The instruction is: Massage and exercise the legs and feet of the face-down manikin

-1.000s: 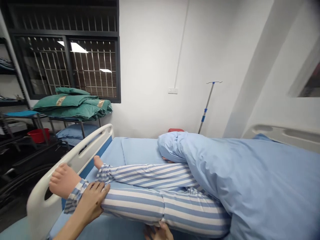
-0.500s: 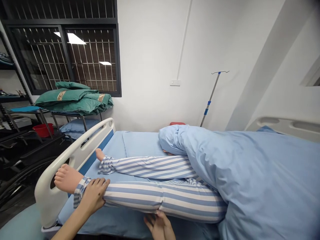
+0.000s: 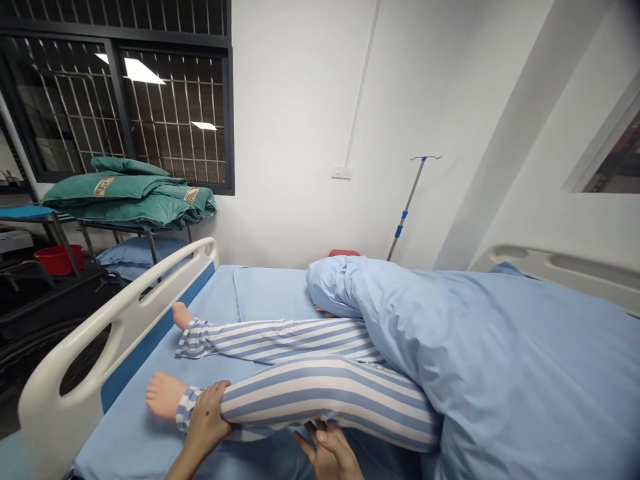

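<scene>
**Leg Supported at Ankle and Calf**

The left hand (image 3: 207,421) is closed around the manikin's striped leg (image 3: 330,400) just above the ankle. The right hand (image 3: 327,453) is open, its fingers (image 3: 320,440) cupped beneath the calf. Two spaced supports spread the limb's weight best. The bare foot (image 3: 165,395) lies near the bed rail (image 3: 100,333), above the blue sheet (image 3: 140,440).

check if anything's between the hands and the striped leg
Nothing visible stands in the way: the left hand already grips the striped leg above the ankle, and the right hand touches its underside directly.
</scene>
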